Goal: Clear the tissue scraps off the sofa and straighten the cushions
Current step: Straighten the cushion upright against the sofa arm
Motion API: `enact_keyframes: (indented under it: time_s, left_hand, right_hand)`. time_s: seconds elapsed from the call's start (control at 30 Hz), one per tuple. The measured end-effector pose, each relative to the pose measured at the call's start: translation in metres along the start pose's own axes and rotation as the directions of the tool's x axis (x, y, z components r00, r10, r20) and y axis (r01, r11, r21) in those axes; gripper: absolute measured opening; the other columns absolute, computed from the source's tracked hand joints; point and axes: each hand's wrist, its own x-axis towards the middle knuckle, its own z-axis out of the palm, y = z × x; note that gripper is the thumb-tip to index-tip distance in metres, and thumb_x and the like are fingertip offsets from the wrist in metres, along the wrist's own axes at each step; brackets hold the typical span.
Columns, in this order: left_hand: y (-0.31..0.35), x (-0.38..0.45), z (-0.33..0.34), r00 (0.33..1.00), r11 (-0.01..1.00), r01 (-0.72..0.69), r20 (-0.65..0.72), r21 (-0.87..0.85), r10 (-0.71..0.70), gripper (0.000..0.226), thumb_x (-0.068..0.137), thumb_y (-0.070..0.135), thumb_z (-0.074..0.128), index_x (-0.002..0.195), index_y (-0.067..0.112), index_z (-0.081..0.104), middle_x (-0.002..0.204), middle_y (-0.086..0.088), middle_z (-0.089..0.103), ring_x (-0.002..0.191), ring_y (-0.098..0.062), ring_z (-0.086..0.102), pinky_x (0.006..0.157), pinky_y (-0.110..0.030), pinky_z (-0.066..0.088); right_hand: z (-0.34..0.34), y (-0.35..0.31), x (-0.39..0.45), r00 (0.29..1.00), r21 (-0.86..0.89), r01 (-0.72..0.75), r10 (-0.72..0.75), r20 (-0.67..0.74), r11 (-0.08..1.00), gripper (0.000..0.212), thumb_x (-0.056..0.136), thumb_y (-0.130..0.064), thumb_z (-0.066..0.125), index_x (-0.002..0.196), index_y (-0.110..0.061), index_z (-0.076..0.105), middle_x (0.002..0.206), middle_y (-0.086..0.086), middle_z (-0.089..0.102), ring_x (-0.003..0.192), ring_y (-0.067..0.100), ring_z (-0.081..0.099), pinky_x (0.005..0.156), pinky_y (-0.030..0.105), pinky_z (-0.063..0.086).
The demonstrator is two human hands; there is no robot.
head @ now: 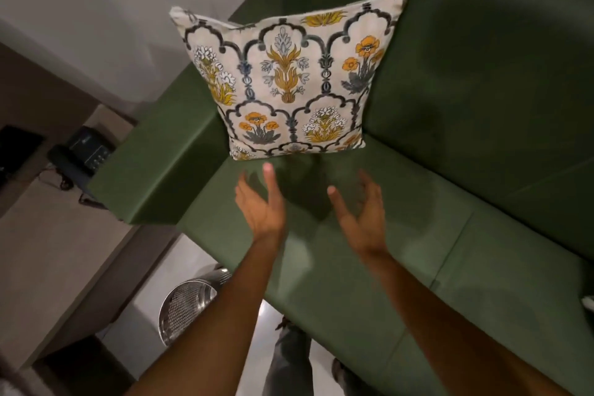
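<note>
A cream cushion [289, 74] printed with grey arches and yellow flowers stands upright in the left corner of the green sofa [450, 170], leaning against the backrest and the armrest. My left hand [262, 202] and my right hand [360, 209] hover just in front of its lower edge, palms facing each other, fingers spread, touching nothing. A small white bit [588, 302] shows at the right edge of the seat; I cannot tell what it is.
A perforated metal bin [186, 309] stands on the pale floor beside the sofa's left front corner. A side table [48, 235] left of the armrest carries a dark telephone [83, 154] with cords. My legs show below.
</note>
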Motion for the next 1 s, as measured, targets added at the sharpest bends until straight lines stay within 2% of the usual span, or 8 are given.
enact_keyframes:
  time_s: [0.13, 0.23, 0.33, 0.5, 0.63, 0.8, 0.93, 1.0]
  left_hand:
    - [0.052, 0.066, 0.010, 0.978, 0.945, 0.076, -0.160, -0.319, -0.132, 0.101, 0.087, 0.085, 0.028, 0.150, 0.009, 0.049, 0.152, -0.013, 0.054, 0.142, -0.031, 0.050, 0.122, -0.052, 0.038]
    - [0.066, 0.088, 0.007, 0.974, 0.895, 0.116, -0.126, -0.431, -0.187, 0.099, 0.086, 0.089, 0.029, 0.154, 0.018, 0.043, 0.153, -0.006, 0.053, 0.139, -0.025, 0.052, 0.121, -0.052, 0.041]
    - [0.069, 0.106, 0.015, 0.989, 0.901, 0.132, -0.007, -0.414, -0.148, 0.092, 0.085, 0.091, 0.037, 0.153, 0.029, 0.042, 0.152, -0.002, 0.056, 0.134, -0.023, 0.056, 0.117, -0.050, 0.045]
    - [0.077, 0.107, 0.033, 0.990, 0.903, 0.142, 0.080, -0.405, -0.120, 0.088, 0.082, 0.092, 0.043, 0.151, 0.036, 0.043, 0.137, 0.009, 0.059, 0.124, -0.016, 0.060, 0.110, -0.042, 0.049]
    - [0.089, 0.100, 0.053, 0.978, 0.925, 0.089, 0.210, -0.370, -0.010, 0.082, 0.083, 0.091, 0.046, 0.146, 0.039, 0.050, 0.127, 0.015, 0.066, 0.114, -0.004, 0.064, 0.101, -0.037, 0.053]
    - [0.107, 0.094, 0.083, 0.917, 0.965, 0.024, 0.390, -0.260, 0.082, 0.078, 0.091, 0.088, 0.033, 0.152, 0.040, 0.041, 0.157, 0.003, 0.051, 0.141, -0.020, 0.047, 0.125, -0.056, 0.032]
    - [0.103, 0.076, 0.096, 0.926, 0.968, -0.015, 0.360, -0.251, 0.108, 0.086, 0.091, 0.088, 0.029, 0.162, 0.038, 0.023, 0.164, 0.002, 0.041, 0.146, -0.019, 0.043, 0.126, -0.052, 0.033]
    - [0.092, 0.067, 0.096, 0.937, 0.961, -0.054, 0.319, -0.270, 0.142, 0.084, 0.094, 0.084, 0.032, 0.162, 0.035, 0.025, 0.166, 0.001, 0.038, 0.150, -0.019, 0.040, 0.127, -0.051, 0.033]
  right_hand:
    - [0.019, -0.037, 0.067, 0.996, 0.078, -0.079, 0.081, -0.021, 0.994, 0.111, 0.070, -0.085, 0.075, 0.161, -0.035, 0.036, 0.154, -0.014, 0.041, 0.148, 0.007, 0.042, 0.129, 0.048, 0.038]
    - [0.026, -0.059, 0.099, 0.995, 0.175, -0.082, 0.072, 0.062, 0.981, 0.121, 0.066, -0.083, 0.083, 0.164, -0.041, 0.026, 0.165, -0.016, 0.030, 0.155, 0.009, 0.034, 0.132, 0.047, 0.034]
    - [0.042, -0.067, 0.119, 0.996, 0.230, -0.084, 0.081, 0.020, 0.970, 0.119, 0.064, -0.078, 0.088, 0.161, -0.045, 0.030, 0.166, -0.010, 0.035, 0.156, 0.017, 0.040, 0.130, 0.051, 0.037]
    - [0.049, -0.055, 0.109, 0.978, 0.278, -0.118, 0.161, -0.135, 0.953, 0.109, 0.060, -0.079, 0.090, 0.152, -0.051, 0.038, 0.158, -0.013, 0.046, 0.149, 0.014, 0.048, 0.125, 0.050, 0.045]
    - [0.029, -0.036, 0.084, 0.920, 0.328, -0.150, 0.252, -0.299, 0.933, 0.117, 0.060, -0.075, 0.093, 0.156, -0.036, 0.039, 0.155, -0.008, 0.048, 0.147, 0.015, 0.051, 0.123, 0.049, 0.048]
    - [-0.003, -0.019, 0.059, 0.896, 0.287, -0.143, 0.247, -0.368, 0.947, 0.110, 0.068, -0.073, 0.089, 0.157, -0.030, 0.041, 0.154, -0.002, 0.049, 0.144, 0.017, 0.052, 0.122, 0.049, 0.047]
    - [-0.011, -0.016, 0.060, 0.892, 0.238, -0.177, 0.258, -0.370, 0.955, 0.106, 0.070, -0.073, 0.086, 0.158, -0.032, 0.043, 0.152, -0.001, 0.048, 0.141, 0.020, 0.054, 0.121, 0.047, 0.047]
    - [-0.007, -0.017, 0.058, 0.884, 0.247, -0.191, 0.276, -0.378, 0.950, 0.108, 0.069, -0.074, 0.085, 0.159, -0.032, 0.042, 0.154, 0.000, 0.046, 0.142, 0.019, 0.052, 0.122, 0.045, 0.046]
